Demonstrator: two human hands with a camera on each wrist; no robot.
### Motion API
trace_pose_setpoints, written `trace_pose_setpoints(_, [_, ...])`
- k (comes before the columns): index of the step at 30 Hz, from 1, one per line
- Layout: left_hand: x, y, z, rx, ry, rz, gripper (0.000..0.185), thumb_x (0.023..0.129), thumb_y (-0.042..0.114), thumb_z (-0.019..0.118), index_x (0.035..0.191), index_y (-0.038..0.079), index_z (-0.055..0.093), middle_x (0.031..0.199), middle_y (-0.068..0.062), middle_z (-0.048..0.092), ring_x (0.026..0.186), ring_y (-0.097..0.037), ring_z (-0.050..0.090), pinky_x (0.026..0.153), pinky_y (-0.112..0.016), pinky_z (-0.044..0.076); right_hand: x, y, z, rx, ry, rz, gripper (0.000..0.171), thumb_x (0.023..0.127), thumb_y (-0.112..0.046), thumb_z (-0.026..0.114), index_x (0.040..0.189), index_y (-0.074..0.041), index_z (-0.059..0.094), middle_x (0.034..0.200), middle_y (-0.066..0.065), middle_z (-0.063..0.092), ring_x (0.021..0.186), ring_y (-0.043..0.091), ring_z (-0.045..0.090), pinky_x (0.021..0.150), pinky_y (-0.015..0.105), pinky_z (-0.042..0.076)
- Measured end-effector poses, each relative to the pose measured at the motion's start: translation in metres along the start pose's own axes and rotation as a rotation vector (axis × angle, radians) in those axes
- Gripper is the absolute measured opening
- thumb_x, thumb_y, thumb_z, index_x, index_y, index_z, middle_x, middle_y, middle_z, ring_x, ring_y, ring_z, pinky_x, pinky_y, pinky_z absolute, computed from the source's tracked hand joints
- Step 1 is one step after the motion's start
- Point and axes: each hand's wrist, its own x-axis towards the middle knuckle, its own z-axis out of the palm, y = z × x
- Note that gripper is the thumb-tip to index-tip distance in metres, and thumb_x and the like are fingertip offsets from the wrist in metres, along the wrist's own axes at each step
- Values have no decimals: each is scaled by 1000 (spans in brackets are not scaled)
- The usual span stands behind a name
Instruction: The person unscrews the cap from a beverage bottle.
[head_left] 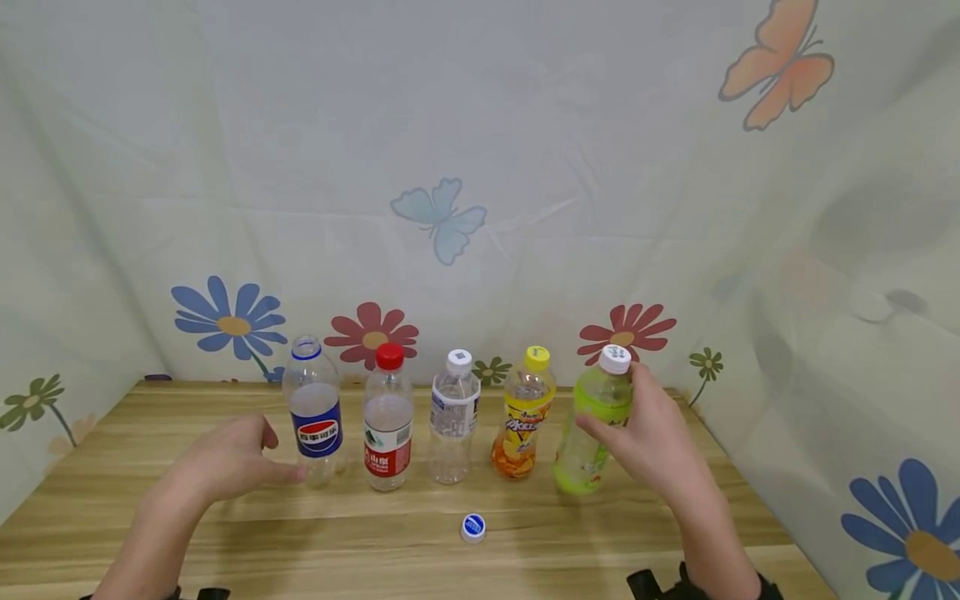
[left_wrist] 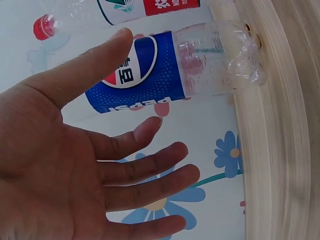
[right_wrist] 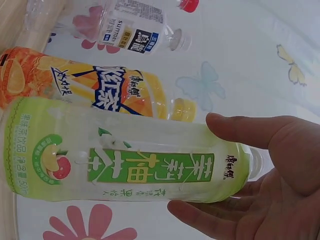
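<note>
Five bottles stand in a row on the wooden table (head_left: 225, 533). Leftmost is an uncapped Pepsi bottle (head_left: 316, 417) with a blue label (left_wrist: 145, 75). My left hand (head_left: 283, 454) is spread beside it, thumb (left_wrist: 100, 60) and fingertips close to its lower part without gripping. At the right end stands a green tea bottle (head_left: 583, 467) with a white cap. My right hand (head_left: 611, 400) is wrapped around its upper part, thumb (right_wrist: 240, 130) in front and fingers (right_wrist: 210, 215) behind the label (right_wrist: 125, 167). A loose blue cap (head_left: 473, 527) lies on the table in front of the row.
Between the end bottles stand a red-capped water bottle (head_left: 387, 425), a clear white-capped bottle (head_left: 453, 417) and a yellow-capped orange drink (head_left: 522, 421). A flower-and-butterfly curtain (head_left: 480, 167) closes in the back and both sides of the table.
</note>
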Motion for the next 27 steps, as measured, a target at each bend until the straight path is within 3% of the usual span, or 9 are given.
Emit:
trace_pose_setpoints(11, [-2,2,3,22,-42,3,85,71,60,87,116,-6,60,100,-11,65,89,-28,59,75,-49,56,-9,-12,-1,42,-15,-48,78,84,-26,88,143,-5,42,130,16,61,111,35,65,83,50,61])
trace_pose_setpoints(17, [-2,3,3,11,-42,44,79,73,57,87,116,-5,63,101,-9,66,90,-27,59,78,-50,57,-11,-18,9,101,-57,-51,77,83,-23,89,144,-9,44,131,13,62,113,33,65,82,43,62])
trace_pose_setpoints(27, [-6,13,6,-32,-56,100,75,75,51,89,120,-4,64,110,-10,68,96,-27,61,85,-53,57,-15,-29,22,137,-90,-86,79,80,-22,91,145,-15,46,133,6,62,116,30,64,83,41,61])
